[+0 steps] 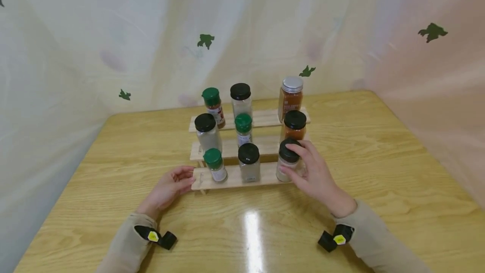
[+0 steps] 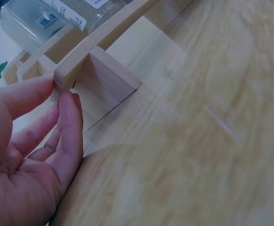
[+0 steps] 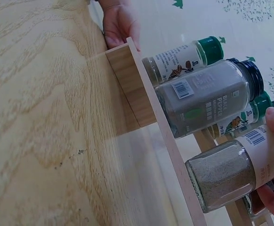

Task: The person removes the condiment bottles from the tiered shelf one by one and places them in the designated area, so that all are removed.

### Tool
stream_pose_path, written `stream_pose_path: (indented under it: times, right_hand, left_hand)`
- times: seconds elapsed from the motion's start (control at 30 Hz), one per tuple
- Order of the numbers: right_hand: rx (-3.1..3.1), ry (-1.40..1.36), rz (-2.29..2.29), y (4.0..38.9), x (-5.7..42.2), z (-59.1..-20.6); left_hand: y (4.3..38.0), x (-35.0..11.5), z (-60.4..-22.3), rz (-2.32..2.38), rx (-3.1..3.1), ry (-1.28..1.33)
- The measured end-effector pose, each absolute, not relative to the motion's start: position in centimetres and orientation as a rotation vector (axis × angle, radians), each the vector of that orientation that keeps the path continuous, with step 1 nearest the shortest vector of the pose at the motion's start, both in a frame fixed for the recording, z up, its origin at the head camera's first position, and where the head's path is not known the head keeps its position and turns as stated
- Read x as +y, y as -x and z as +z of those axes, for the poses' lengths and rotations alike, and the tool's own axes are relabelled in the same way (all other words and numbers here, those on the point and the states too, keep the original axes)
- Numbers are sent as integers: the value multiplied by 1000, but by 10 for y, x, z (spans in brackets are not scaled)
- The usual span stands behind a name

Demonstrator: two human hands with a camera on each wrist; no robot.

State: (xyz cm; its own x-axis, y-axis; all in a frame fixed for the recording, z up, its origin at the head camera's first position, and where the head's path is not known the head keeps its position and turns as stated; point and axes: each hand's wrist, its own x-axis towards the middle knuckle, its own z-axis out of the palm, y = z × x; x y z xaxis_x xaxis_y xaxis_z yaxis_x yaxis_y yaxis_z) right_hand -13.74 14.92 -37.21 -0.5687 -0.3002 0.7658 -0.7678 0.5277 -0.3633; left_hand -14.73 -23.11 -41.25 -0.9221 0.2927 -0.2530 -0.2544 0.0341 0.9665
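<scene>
A three-tier wooden spice rack (image 1: 267, 175) stands on the table, holding several spice jars. My left hand (image 1: 170, 188) pinches the left end of its lowest shelf; in the left wrist view, the thumb lies against the board's end (image 2: 61, 77) with fingers below. With my right hand (image 1: 318, 176) I grip a black-lidded spice jar (image 1: 283, 171) at the right end of that shelf. Pale grey-brown powder fills this jar (image 3: 223, 176) in the right wrist view, and its base is close over the shelf. Beside it stand a black pepper jar (image 1: 249, 167) and a green-capped jar (image 1: 217, 169).
On the middle tier are a black-lidded jar (image 1: 208, 136), a green-capped jar (image 1: 243, 127) and an orange spice jar (image 1: 294, 127). Behind them stand a silver-lidded jar (image 1: 291, 100), a black-lidded jar (image 1: 241, 102) and a green-capped jar (image 1: 214, 106). A patterned curtain (image 1: 242, 33) hangs behind the table.
</scene>
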Motion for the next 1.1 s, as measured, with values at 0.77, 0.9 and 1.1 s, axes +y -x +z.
stream_pose_path:
  times: [0.77,0.9,1.1]
  right_hand:
    - [-1822,-920,1070,138,165,-353]
    - [-1745,-841,1083,140,175,-347]
    - [-1638,-747,1128,144,187,-332]
  left_hand:
    - [144,-228,-412,1904,1978,4]
    - [143,-228,-411,1896,1988,8]
    - [143,-227,-408,1890,1990,16]
